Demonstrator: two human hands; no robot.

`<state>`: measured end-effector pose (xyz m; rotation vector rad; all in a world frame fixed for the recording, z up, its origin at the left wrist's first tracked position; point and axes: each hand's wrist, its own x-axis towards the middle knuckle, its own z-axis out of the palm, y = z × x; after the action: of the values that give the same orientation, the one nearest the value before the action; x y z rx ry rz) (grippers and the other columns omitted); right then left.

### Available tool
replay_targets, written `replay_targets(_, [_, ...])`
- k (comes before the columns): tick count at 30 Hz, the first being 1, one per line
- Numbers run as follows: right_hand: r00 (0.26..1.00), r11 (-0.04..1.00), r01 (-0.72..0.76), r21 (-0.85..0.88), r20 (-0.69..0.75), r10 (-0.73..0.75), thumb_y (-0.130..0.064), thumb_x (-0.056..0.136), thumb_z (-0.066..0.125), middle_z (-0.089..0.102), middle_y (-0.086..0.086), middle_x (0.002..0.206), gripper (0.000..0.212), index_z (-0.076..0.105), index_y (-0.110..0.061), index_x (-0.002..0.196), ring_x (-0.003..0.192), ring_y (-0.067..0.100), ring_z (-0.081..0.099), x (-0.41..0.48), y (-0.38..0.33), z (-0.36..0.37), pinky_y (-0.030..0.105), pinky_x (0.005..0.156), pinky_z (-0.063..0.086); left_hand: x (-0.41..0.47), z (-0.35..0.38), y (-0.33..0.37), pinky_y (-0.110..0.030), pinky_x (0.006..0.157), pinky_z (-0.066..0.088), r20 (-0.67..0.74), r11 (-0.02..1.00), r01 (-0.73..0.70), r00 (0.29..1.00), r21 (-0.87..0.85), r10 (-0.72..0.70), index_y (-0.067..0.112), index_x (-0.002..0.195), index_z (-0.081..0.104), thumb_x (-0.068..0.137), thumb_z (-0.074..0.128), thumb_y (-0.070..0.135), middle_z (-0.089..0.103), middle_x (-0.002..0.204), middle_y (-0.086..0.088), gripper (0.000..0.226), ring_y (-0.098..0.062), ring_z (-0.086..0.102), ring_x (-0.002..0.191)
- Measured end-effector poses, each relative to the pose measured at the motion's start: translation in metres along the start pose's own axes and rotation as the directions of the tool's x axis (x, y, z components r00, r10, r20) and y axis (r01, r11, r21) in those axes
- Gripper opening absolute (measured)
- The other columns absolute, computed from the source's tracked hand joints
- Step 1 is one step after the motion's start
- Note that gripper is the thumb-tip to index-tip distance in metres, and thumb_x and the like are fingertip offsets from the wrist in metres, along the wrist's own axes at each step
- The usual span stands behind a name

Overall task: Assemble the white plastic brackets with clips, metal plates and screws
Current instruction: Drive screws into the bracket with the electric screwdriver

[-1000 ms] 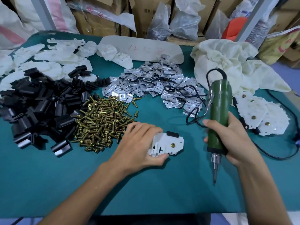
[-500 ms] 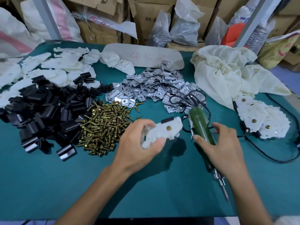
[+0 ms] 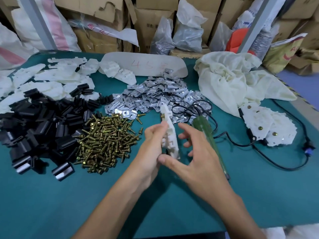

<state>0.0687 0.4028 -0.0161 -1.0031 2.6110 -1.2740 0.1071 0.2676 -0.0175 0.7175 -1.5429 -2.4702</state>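
Observation:
My left hand [image 3: 150,149] holds a white plastic bracket [image 3: 170,135] upright and edge-on above the green table [image 3: 51,195]; a brass screw head shows near its top. My right hand [image 3: 196,157] is beside it with fingers spread, the thumb touching the bracket's lower edge. The green electric screwdriver [image 3: 207,138] lies on the table behind my right hand. Black clips [image 3: 39,125] are heaped at the left, brass screws [image 3: 105,140] left of my hands, metal plates [image 3: 155,95] behind them, and loose white brackets [image 3: 51,80] at the far left.
Finished brackets [image 3: 269,128] with screws are stacked at the right. The screwdriver's black cable [image 3: 259,149] loops across the right side. A cream cloth bag [image 3: 233,83] and a white board [image 3: 143,66] lie at the back, with cartons and sacks beyond.
My right hand laid the screwdriver down on the table and moved to the bracket. My left hand lifted the bracket off the table and turned it upright.

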Motion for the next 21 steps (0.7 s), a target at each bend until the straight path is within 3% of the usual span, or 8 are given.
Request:
replay_targets(3, [0.993, 0.974, -0.050, 0.222, -0.096, 0.073, -0.034, 0.091, 0.076, 0.071, -0.022, 0.105, 0.036, 0.060, -0.045, 0.121, 0.089, 0.005, 0.068, 0.003, 0.008, -0.005, 0.024, 0.079, 0.055, 0.005, -0.001, -0.006, -0.044, 0.089, 0.055, -0.007, 0.984, -0.078, 0.997, 0.158, 0.080, 0.030, 0.119, 0.047, 0.089, 0.067, 0.044, 0.066, 0.117, -0.002, 0.038, -0.016, 0.069, 0.099])
replay_targets(5, [0.970, 0.919, -0.081, 0.386, -0.181, 0.161, -0.017, 0.095, 0.073, 0.077, -0.011, 0.097, 0.027, 0.067, -0.034, 0.115, 0.082, 0.011, 0.072, 0.007, 0.014, -0.012, 0.033, 0.076, 0.059, 0.007, -0.003, -0.010, -0.037, 0.084, 0.054, 0.044, 0.968, -0.131, 0.991, 0.216, 0.124, 0.039, 0.110, 0.054, 0.079, 0.067, 0.049, 0.064, 0.118, 0.005, 0.036, -0.009, 0.069, 0.101])
replay_targets(9, [0.927, 0.863, -0.094, 0.497, -0.273, 0.259, -0.011, 0.097, 0.070, 0.079, -0.002, 0.097, 0.018, 0.071, -0.019, 0.114, 0.083, 0.010, 0.072, 0.019, 0.036, -0.043, 0.023, 0.074, 0.058, 0.014, -0.015, -0.014, -0.028, 0.082, 0.052, 0.093, 0.932, -0.179, 0.983, 0.316, 0.157, 0.045, 0.092, 0.068, 0.075, 0.066, 0.057, 0.069, 0.099, 0.018, 0.022, -0.002, 0.067, 0.095])
replay_targets(11, [0.894, 0.872, -0.119, 0.474, -0.330, 0.302, -0.015, 0.098, 0.069, 0.079, -0.007, 0.096, 0.017, 0.070, -0.024, 0.112, 0.081, 0.008, 0.072, 0.028, 0.052, -0.063, 0.020, 0.071, 0.056, 0.020, -0.024, -0.018, -0.028, 0.081, 0.050, 0.049, 0.924, -0.164, 0.986, 0.345, 0.157, 0.041, 0.090, 0.070, 0.087, 0.065, 0.045, 0.072, 0.097, 0.013, 0.007, -0.003, 0.068, 0.088])
replay_targets(14, [0.840, 0.910, -0.217, 0.354, -0.408, 0.359, -0.026, 0.097, 0.067, 0.077, -0.011, 0.097, 0.019, 0.067, -0.029, 0.116, 0.078, 0.004, 0.070, 0.047, 0.083, -0.091, 0.021, 0.073, 0.052, 0.024, -0.034, -0.025, -0.029, 0.076, 0.051, -0.021, 0.906, -0.146, 0.986, 0.398, 0.168, 0.037, 0.086, 0.072, 0.099, 0.059, 0.025, 0.073, 0.092, 0.008, 0.022, -0.005, 0.066, 0.080])
replay_targets(17, [0.792, 0.910, -0.352, 0.217, -0.448, 0.414, -0.035, 0.096, 0.063, 0.074, -0.001, 0.102, 0.037, 0.063, -0.019, 0.129, 0.086, 0.012, 0.070, 0.068, 0.112, -0.110, 0.041, 0.087, 0.056, 0.023, -0.038, -0.032, -0.021, 0.068, 0.050, -0.037, 0.893, -0.171, 0.978, 0.416, 0.204, 0.035, 0.084, 0.073, 0.102, 0.053, 0.019, 0.072, 0.086, 0.006, 0.031, -0.004, 0.063, 0.074])
replay_targets(19, [0.792, 0.896, -0.436, 0.082, -0.438, 0.425, -0.036, 0.097, 0.060, 0.070, -0.006, 0.086, 0.039, 0.062, -0.015, 0.130, 0.084, 0.018, 0.065, 0.080, 0.128, -0.114, 0.041, 0.085, 0.050, 0.021, -0.040, -0.035, -0.019, 0.065, 0.050, -0.037, 0.887, -0.196, 0.972, 0.419, 0.233, 0.031, 0.082, 0.072, 0.103, 0.051, 0.017, 0.071, 0.083, 0.004, 0.033, -0.004, 0.062, 0.072])
replay_targets(21, [0.789, 0.854, -0.517, -0.067, -0.424, 0.444, -0.036, 0.099, 0.057, 0.071, -0.001, 0.092, 0.046, 0.057, -0.012, 0.138, 0.096, 0.030, 0.061, 0.085, 0.139, -0.114, 0.041, 0.088, 0.044, 0.019, -0.042, -0.037, -0.021, 0.065, 0.049, -0.041, 0.886, -0.209, 0.968, 0.413, 0.247, 0.027, 0.079, 0.069, 0.104, 0.048, 0.016, 0.069, 0.082, 0.002, 0.034, -0.005, 0.061, 0.072])
